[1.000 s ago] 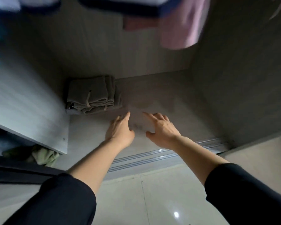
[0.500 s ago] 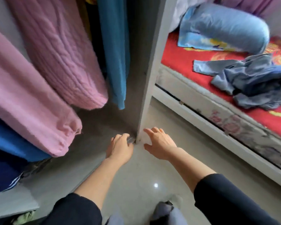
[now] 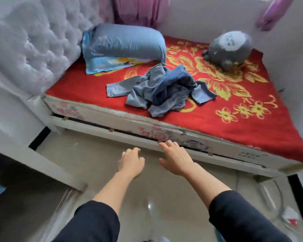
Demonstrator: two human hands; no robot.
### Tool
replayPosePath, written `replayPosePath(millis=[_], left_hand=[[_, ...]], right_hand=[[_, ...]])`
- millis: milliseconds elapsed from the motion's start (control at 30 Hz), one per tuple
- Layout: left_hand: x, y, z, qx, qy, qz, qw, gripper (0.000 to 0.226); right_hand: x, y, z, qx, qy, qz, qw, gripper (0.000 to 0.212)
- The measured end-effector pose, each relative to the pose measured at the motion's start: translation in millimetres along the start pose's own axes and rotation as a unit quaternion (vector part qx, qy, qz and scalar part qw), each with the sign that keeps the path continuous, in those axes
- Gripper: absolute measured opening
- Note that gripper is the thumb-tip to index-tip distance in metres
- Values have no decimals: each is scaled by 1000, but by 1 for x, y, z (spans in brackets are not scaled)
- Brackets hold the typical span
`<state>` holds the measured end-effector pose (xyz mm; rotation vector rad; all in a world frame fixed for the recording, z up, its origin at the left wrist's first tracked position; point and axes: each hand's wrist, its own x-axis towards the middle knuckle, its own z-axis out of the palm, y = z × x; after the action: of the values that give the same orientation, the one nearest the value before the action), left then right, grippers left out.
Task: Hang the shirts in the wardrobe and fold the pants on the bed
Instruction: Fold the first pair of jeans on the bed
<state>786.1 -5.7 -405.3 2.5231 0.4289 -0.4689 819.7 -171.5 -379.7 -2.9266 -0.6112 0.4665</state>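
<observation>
A crumpled heap of blue denim pants (image 3: pixel 162 89) lies near the front edge of the bed (image 3: pixel 243 119), which has a red cover with yellow flowers. My left hand (image 3: pixel 130 162) and my right hand (image 3: pixel 176 158) are stretched out in front of me above the floor, short of the bed's side rail. Both hold nothing and their fingers are relaxed. The wardrobe's dark opening (image 3: pixel 16 198) sits at the lower left.
A blue pillow (image 3: pixel 122 45) lies at the head of the bed by the white tufted headboard (image 3: pixel 33 46). A grey plush toy (image 3: pixel 229 48) sits at the far right. Glossy tiled floor (image 3: pixel 156 198) lies between me and the bed.
My view has swung from the wardrobe's inside, past the hanging clothes, to the bed. Both hands stayed outstretched and empty throughout.
</observation>
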Motion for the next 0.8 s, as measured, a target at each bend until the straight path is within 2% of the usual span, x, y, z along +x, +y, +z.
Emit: replayPosePath(millis=[200, 467, 800], left_hand=[[65, 109, 9, 18, -14, 69, 997, 43], [218, 198, 7, 25, -17, 109, 994, 44], [423, 264, -26, 43, -40, 83, 995, 41]], right_hand=[[33, 107, -32, 29, 12, 88, 996, 53], [153, 207, -65, 64, 10, 124, 990, 58], [332, 298, -110, 132, -18, 169, 976, 58]])
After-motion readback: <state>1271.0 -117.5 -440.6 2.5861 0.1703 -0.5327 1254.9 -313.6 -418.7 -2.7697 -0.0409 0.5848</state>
